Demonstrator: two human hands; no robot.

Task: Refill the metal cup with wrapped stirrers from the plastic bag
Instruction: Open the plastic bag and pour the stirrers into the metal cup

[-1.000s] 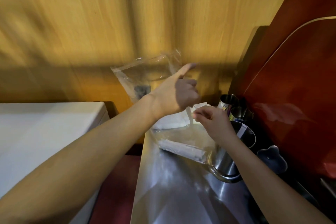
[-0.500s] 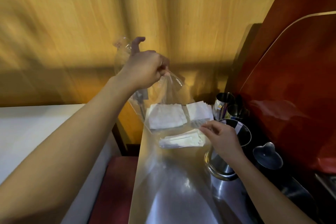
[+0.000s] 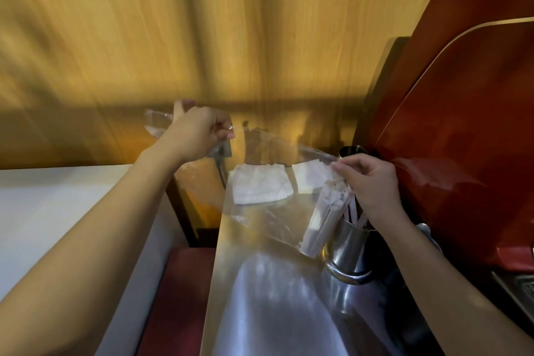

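Note:
A clear plastic bag (image 3: 268, 182) stretches between both hands over the steel counter. My left hand (image 3: 196, 133) grips its raised left end. My right hand (image 3: 367, 182) pinches the bag's other edge just above the metal cup (image 3: 351, 246). A bundle of white wrapped stirrers (image 3: 323, 222) hangs inside the bag, tilted, its top by my right fingers and its lower end against the cup's left side. A few stirrers stand in the cup behind my right hand.
The steel counter (image 3: 260, 298) runs toward me. Folded white napkins (image 3: 260, 186) lie at its far end against the wooden wall. Another small metal cup (image 3: 351, 151) stands behind my right hand. A red machine (image 3: 462, 124) fills the right side; a white surface (image 3: 43, 211) lies left.
My right hand has risen from the cup's rim and taken the bag's edge. The stirrer bundle swung from lying flat to hanging tilted beside the cup. My left hand lowered slightly.

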